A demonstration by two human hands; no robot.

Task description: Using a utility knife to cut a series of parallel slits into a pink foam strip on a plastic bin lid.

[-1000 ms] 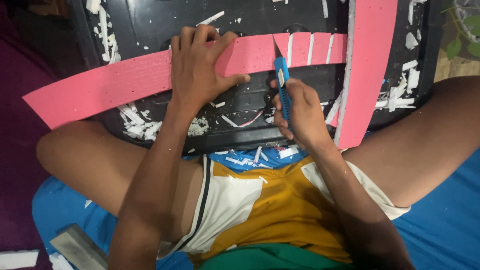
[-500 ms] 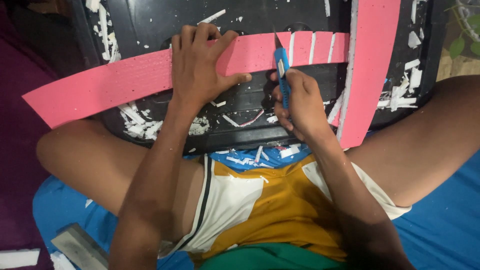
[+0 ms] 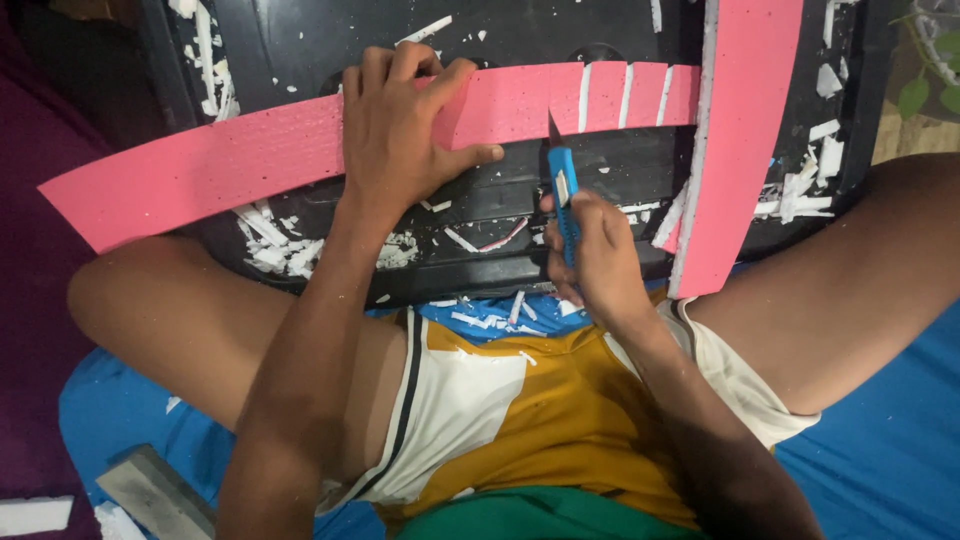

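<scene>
Pink foam strip [image 3: 250,160] lies under left hand [image 3: 400,135].

Light is even and fairly bright, falling from above and slightly ahead, with saturated colours. The black tray [image 3: 300,40] shows soft glossy sheen along its ridges but no harsh glare. The pink foam strip [image 3: 200,170] is evenly lit and sharp enough to show its speckled grain. The left hand [image 3: 405,130] throws a soft shadow on the strip beneath its palm; the right hand [image 3: 600,250] and the blue utility knife [image 3: 563,195] are crisp, without motion blur. The far left edge sinks into dim purple shade, and the forearms at the bottom look stretched by wide-angle distortion
</scene>
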